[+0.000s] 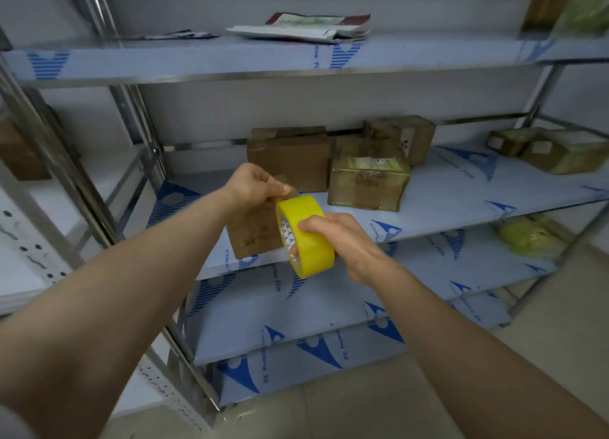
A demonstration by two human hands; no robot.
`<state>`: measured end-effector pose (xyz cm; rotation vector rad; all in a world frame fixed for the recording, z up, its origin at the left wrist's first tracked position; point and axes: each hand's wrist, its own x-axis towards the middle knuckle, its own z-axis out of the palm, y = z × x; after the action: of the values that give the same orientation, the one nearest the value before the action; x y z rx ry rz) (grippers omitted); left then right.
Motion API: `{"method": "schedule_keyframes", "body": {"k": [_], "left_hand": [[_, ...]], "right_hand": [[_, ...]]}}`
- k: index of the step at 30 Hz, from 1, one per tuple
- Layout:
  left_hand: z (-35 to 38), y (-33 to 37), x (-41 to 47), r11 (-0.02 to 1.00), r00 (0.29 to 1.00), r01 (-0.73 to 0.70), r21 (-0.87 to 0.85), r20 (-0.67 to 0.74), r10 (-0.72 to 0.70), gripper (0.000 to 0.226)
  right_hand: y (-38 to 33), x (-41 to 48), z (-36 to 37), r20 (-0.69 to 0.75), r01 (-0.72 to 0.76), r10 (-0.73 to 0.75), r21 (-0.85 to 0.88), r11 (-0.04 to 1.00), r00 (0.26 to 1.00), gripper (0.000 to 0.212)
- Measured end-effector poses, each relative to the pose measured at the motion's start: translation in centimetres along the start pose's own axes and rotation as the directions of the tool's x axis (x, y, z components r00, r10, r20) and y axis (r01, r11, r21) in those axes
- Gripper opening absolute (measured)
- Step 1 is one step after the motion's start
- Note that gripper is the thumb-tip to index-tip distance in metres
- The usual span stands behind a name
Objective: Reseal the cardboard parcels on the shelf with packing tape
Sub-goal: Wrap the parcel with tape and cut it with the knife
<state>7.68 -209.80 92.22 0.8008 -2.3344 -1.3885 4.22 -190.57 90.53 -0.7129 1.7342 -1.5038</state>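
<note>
Steel shelving (461,191) wrapped in blue-printed film fills the frame above a pale tiled floor (543,356). At mid-frame the right grip (342,237) closes round the yellow tape roll (313,251), held in the air before the middle shelf; the left grip (253,183) pinches its loose end, too blurred to trace. Both half-hide a cardboard parcel (250,237) at the shelf edge; more parcels (365,181) sit behind. The roll stands on edge, core facing frame left, axis running left-right
</note>
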Motion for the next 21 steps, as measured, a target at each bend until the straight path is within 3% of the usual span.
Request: {"method": "schedule_keyframes", "body": {"k": [8, 12, 15, 18, 21], "left_hand": [[-2.1, 0.8, 9.8, 1.0, 0.999, 0.025, 0.016, -0.046, -0.024, 0.026], [-1.5, -0.2, 13.0, 0.998, 0.999, 0.044, 0.051, -0.009, -0.044, 0.03], [-0.8, -1.2, 14.7, 0.993, 0.998, 0.04, 0.113, 0.034, -0.044, 0.021], [-0.5, -1.7, 15.4, 0.987, 0.997, 0.068, 0.146, 0.036, -0.074, 0.043], [-0.5, -2.4, 16.2, 0.987, 0.992, 0.085, 0.136, 0.084, -0.097, 0.047]], "right_hand": [[-1.1, 3.7, -1.5, -0.204, -0.059, 0.053, -0.024, 0.998, 0.978, 0.014], [-1.0, 4.8, -1.4, -0.326, -0.097, 0.066, -0.081, 0.992, 0.943, 0.036], [-1.6, 5.6, -0.8, -0.387, -0.153, 0.086, -0.144, 0.978, 0.918, 0.036], [-2.4, 6.6, -0.2, -0.432, -0.201, 0.131, -0.12, 0.972, 0.892, 0.042], [-2.8, 7.2, 0.2, -0.455, -0.246, 0.173, -0.105, 0.964, 0.873, 0.036]]}}
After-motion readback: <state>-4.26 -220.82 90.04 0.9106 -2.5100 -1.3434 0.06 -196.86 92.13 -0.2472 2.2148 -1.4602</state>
